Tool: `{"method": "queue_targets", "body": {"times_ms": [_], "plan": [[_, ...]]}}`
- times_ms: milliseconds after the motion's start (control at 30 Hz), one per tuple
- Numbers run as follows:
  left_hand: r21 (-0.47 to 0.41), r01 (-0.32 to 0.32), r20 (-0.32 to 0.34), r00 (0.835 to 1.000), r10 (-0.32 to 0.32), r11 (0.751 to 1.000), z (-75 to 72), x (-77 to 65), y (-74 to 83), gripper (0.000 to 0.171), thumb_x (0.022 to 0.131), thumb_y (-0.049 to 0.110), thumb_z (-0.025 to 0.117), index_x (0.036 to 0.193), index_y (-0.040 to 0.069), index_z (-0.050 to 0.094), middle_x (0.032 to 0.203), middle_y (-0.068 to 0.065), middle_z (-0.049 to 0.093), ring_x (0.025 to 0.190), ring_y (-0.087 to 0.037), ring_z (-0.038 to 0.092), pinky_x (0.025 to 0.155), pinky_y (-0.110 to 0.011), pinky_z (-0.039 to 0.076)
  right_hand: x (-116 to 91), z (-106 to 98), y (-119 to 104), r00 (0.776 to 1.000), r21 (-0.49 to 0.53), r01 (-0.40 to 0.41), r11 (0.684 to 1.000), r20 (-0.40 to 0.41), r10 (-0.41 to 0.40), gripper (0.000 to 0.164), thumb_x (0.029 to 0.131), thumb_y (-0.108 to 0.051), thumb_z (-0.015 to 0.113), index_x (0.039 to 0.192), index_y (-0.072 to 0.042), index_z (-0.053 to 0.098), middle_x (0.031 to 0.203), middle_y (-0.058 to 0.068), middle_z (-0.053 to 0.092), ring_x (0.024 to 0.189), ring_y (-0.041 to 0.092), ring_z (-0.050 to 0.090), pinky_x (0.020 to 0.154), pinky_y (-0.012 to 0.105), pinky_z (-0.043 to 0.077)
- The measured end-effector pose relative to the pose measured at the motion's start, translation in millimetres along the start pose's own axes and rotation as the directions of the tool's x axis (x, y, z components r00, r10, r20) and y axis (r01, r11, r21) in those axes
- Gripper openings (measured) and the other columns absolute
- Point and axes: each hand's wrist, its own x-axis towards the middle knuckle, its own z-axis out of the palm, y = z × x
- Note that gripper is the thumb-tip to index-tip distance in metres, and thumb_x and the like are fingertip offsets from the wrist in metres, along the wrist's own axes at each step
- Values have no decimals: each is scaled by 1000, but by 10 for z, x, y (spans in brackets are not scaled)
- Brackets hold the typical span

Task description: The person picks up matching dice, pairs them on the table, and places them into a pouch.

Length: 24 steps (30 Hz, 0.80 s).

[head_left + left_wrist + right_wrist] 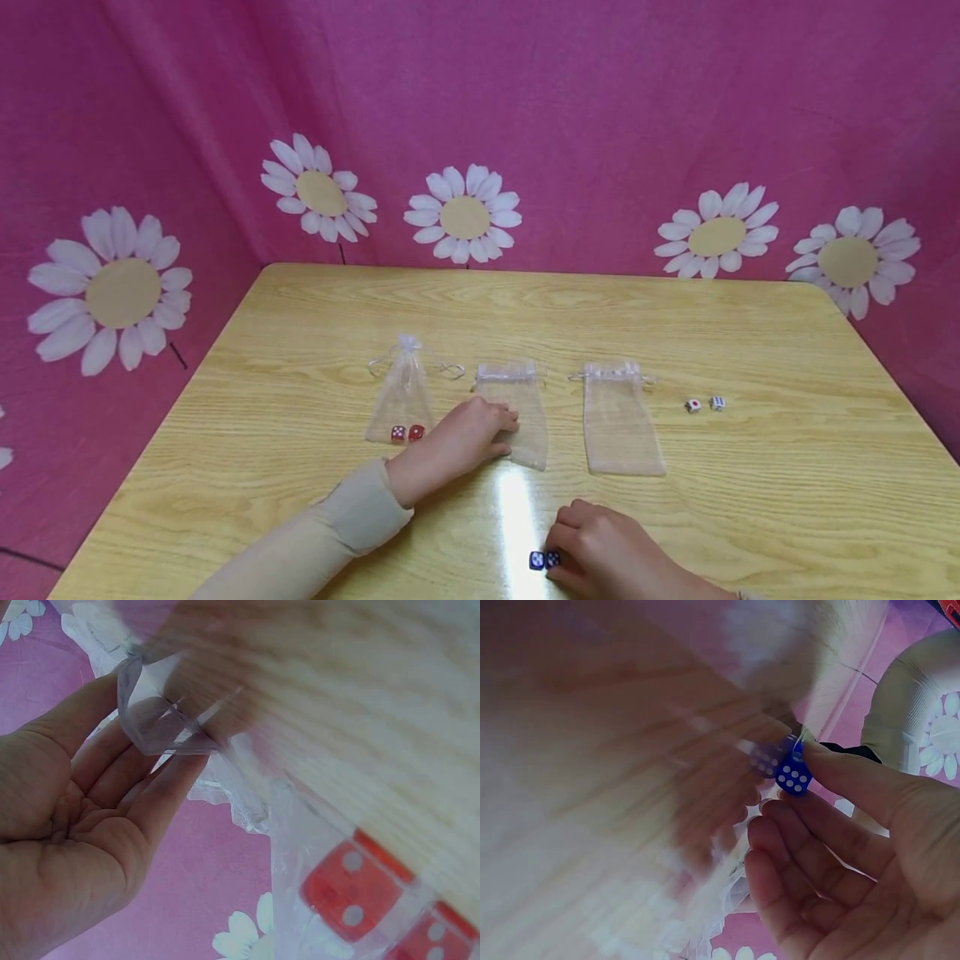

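Observation:
My left hand [471, 429] lies over the left side of the middle sheer organza bag [528, 417]. In the left wrist view, its thumb and fingers hold a raised fold of the fabric [161, 735]. Near the table's front, my right hand [603, 542] pinches a blue die [793, 778] with white dots between thumb and forefinger. Another blue die [537, 560] sits just left of it. Left of my left hand stands a drawn-up organza bag [405, 392] with two red dice [398, 433] at its bottom.
A third organza bag [622, 425] lies flat to the right of the middle one. Beyond it are two white dice, one with a red dot [693, 405] and one with blue dots [717, 403]. A pink daisy-print cloth [585, 167] hangs behind the wooden table [787, 500].

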Motion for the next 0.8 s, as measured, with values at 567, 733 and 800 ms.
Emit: {"method": "queue_targets", "body": {"times_ms": [567, 733, 800], "plan": [[-91, -4, -29, 1000, 1, 996, -3, -94, 43, 31, 90, -5, 56, 66, 11, 65, 64, 10, 32, 60, -4, 31, 52, -13, 24, -29, -165, 6, 995, 74, -97, 993, -32, 99, 20, 85, -39, 75, 87, -19, 72, 85, -14, 61, 77, -5, 52, 64, 12, 48], [-76, 13, -46, 999, -16, 997, -8, -122, 42, 32, 87, -7, 55, 66, 13, 66, 63, 11, 39, 60, -3, 33, 53, -14, 26, -16, -231, 19, 980, 49, -157, 986, -112, 162, 19, 83, -36, 77, 86, -18, 72, 85, -12, 63, 77, -1, 56, 65, 15, 50], [-60, 21, -56, 998, -25, 998, -23, -129, 48, 31, 86, -7, 56, 66, 14, 66, 62, 11, 40, 61, -4, 34, 52, -15, 26, -5, -245, 34, 973, 54, -170, 984, -148, 176, 20, 82, -36, 77, 86, -18, 71, 85, -11, 63, 77, 1, 57, 64, 15, 51]]}}
